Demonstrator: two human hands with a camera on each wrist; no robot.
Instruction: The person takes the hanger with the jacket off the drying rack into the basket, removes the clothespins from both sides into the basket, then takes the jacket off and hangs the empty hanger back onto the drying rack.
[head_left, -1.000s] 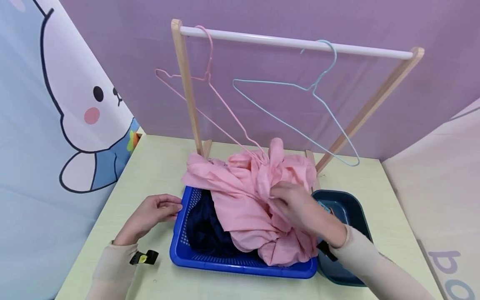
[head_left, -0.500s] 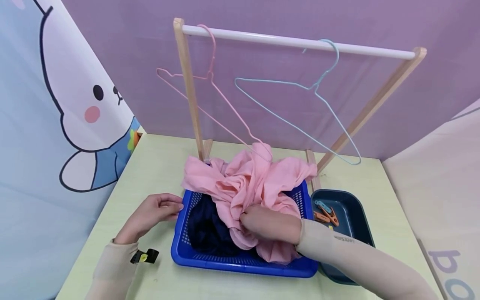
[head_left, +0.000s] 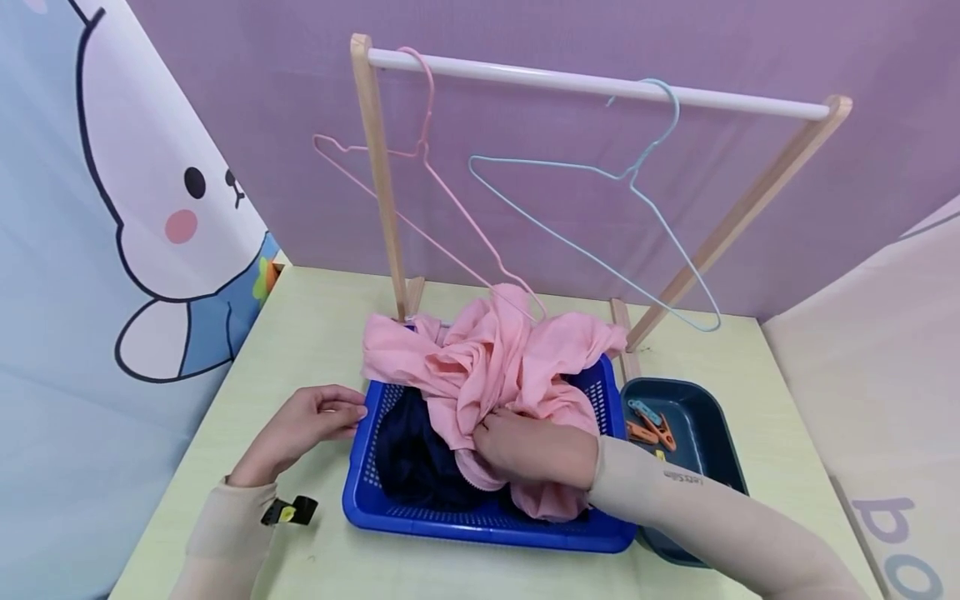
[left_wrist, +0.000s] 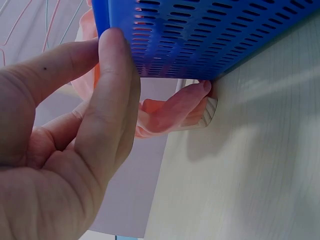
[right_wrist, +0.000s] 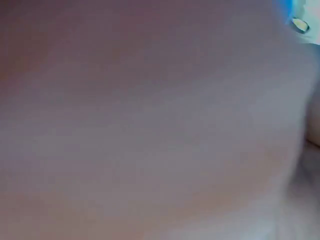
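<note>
A crumpled pink garment (head_left: 480, 350) lies heaped over the far side of a blue basket (head_left: 491, 533), spilling past its back rim. Dark navy cloth (head_left: 420, 458) sits in the basket's left part. My left hand (head_left: 322, 421) pinches the basket's left rim between thumb and finger, plain in the left wrist view. In the middle of the heap, my right hand (head_left: 532, 448) grips the pink garment with curled fingers, the fingertips partly hidden in its folds. The right wrist view is filled by a blurred close surface.
A rack with a white rail (head_left: 525, 75) stands behind the basket, bearing a pink hanger (head_left: 465, 212) and a light blue hanger (head_left: 570, 242). The pink hanger's lower corner meets the garment. On the right, a dark green tray (head_left: 697, 400) holds several clothes pegs (head_left: 660, 432).
My right hand has moved left and down into the heap, drawing the pink garment off the basket's right side. The pegs came into view. My left hand stayed at the rim.
</note>
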